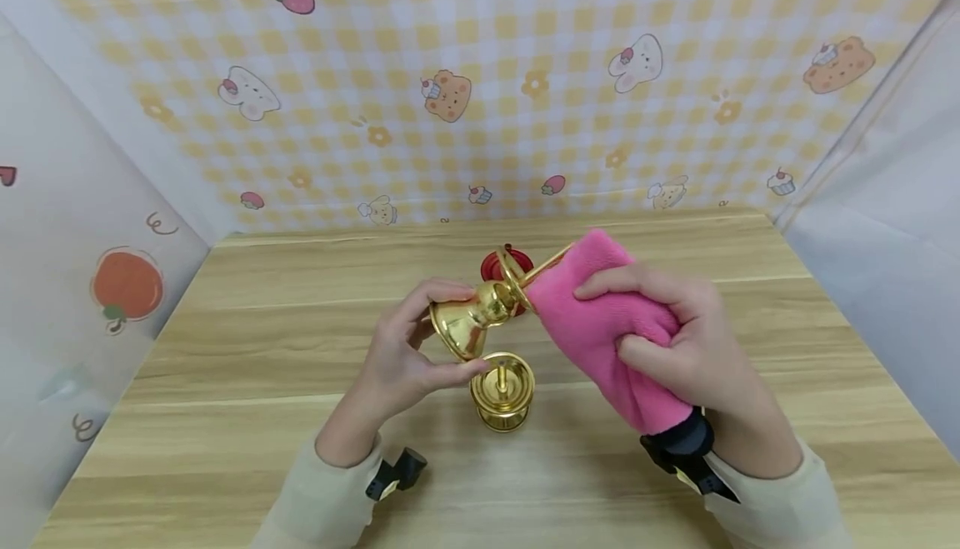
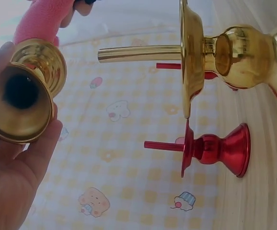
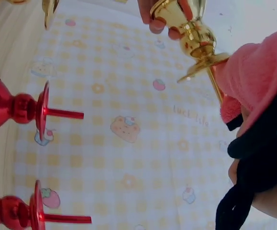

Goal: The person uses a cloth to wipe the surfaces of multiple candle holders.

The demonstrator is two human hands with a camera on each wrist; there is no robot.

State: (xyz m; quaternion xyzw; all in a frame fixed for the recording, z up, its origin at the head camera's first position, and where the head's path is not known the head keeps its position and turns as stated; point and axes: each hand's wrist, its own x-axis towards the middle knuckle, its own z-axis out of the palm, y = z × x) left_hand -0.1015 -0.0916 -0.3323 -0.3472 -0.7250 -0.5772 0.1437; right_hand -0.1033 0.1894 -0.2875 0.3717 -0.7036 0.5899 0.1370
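My left hand point(image 1: 396, 356) grips a shiny gold candlestick point(image 1: 461, 322) by its flared base, thumb below and fingers above. The candlestick is tilted, its hollow base toward me and its thin rod up to the right. In my right hand point(image 1: 686, 345) is a fluffy pink cloth point(image 1: 600, 316), pinched between thumb and fingers. The cloth touches the dish and covers part of the rod. A second gold candlestick point(image 1: 503, 395) stands upright on the table, just below the held one.
Behind the held candlestick, a red candlestick point(image 1: 495, 266) is partly hidden. The right wrist view shows two red candlesticks, one upper point(image 3: 23, 108) and one lower point(image 3: 16, 211). A wood-grain table point(image 1: 262, 349) meets a yellow checked backdrop point(image 1: 525, 116), with pale side walls.
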